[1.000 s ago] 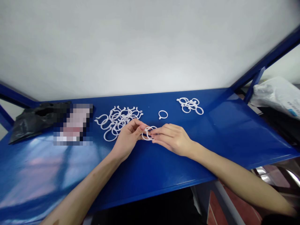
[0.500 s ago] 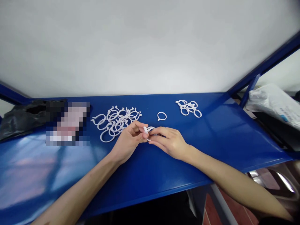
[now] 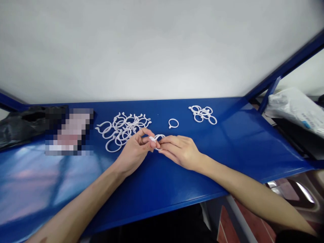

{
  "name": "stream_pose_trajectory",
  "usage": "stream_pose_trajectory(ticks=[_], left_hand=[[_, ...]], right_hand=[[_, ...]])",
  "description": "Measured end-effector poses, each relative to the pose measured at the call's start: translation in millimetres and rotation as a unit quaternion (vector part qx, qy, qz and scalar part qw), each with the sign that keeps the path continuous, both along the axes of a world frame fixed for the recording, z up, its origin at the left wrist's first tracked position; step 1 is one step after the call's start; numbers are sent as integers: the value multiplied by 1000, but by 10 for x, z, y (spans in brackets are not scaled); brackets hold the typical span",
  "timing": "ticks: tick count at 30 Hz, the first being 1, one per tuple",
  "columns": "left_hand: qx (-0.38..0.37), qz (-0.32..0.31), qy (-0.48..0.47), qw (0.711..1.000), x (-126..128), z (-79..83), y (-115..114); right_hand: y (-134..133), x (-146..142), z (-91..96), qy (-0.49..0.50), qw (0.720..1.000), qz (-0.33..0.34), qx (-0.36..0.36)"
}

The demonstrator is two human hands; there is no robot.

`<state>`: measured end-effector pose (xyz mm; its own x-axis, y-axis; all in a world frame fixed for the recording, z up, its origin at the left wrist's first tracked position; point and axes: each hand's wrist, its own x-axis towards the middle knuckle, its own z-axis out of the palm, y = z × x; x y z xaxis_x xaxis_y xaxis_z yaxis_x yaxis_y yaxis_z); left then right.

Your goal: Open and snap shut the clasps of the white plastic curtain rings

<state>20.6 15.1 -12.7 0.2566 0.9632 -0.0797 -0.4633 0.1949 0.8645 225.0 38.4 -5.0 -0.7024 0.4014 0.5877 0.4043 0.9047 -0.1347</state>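
Both hands meet over the middle of the blue shelf (image 3: 240, 141). My left hand (image 3: 135, 152) pinches white plastic rings (image 3: 157, 138) between thumb and fingers. My right hand (image 3: 181, 152) grips the same rings from the right, fingers closed on them. A loose pile of white rings (image 3: 121, 130) lies just left of and behind my left hand. A single ring (image 3: 173, 123) lies behind my right hand. Farther right at the back sits a small cluster of linked rings (image 3: 203, 114).
A black plastic bag (image 3: 17, 126) and a blurred-out object (image 3: 68, 131) lie at the shelf's left end. A white wall rises behind the shelf. A white plastic bag (image 3: 296, 108) sits beyond the blue frame post (image 3: 268, 94) on the right.
The rings between my fingers lay flat and side by side a second ago; now they are drawn together and turned edge-on. Both hands stay in place.
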Motion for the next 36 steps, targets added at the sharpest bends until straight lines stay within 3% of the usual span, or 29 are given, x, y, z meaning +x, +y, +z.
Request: stream_pose_trajectory(ticks=[6, 8, 10, 12, 14, 16, 17, 19, 23, 26, 30, 33, 36], left_hand=[[-11, -47, 36, 998, -73, 51, 17], [-1, -48, 88, 995, -72, 55, 9], [32, -1, 190, 981, -53, 33, -18], [120, 101, 335, 929, -26, -10, -62], [269, 167, 460, 830, -6, -59, -110], [413, 140, 525, 731, 0, -96, -141], [459, 107, 540, 697, -3, -109, -146], [488, 49, 566, 662, -20, -124, -135], [470, -12, 591, 655, -62, -115, -75], [466, 2, 587, 662, -81, -87, -52], [469, 18, 587, 660, -125, -85, -37], [479, 28, 581, 657, -169, -118, -8], [486, 45, 579, 653, -187, -129, 18]], right_hand=[[11, 23, 39, -85, 993, 37, 77], [14, 28, 32, -90, 991, 41, 88], [28, 35, 23, -97, 991, 38, 85], [50, 50, 21, -106, 992, 27, 67], [70, 73, 30, -116, 992, 13, 40], [81, 99, 38, -119, 993, 10, 16], [83, 110, 38, -118, 993, 13, 6], [81, 124, 20, -120, 992, 21, -13], [72, 93, -63, -114, 991, 42, -51], [90, 62, -104, -50, 992, 57, -103], [251, 168, -77, 60, 985, -28, -162], [472, 363, -48, 9, 984, -118, -131], [613, 491, -44, -76, 981, -128, -121]])
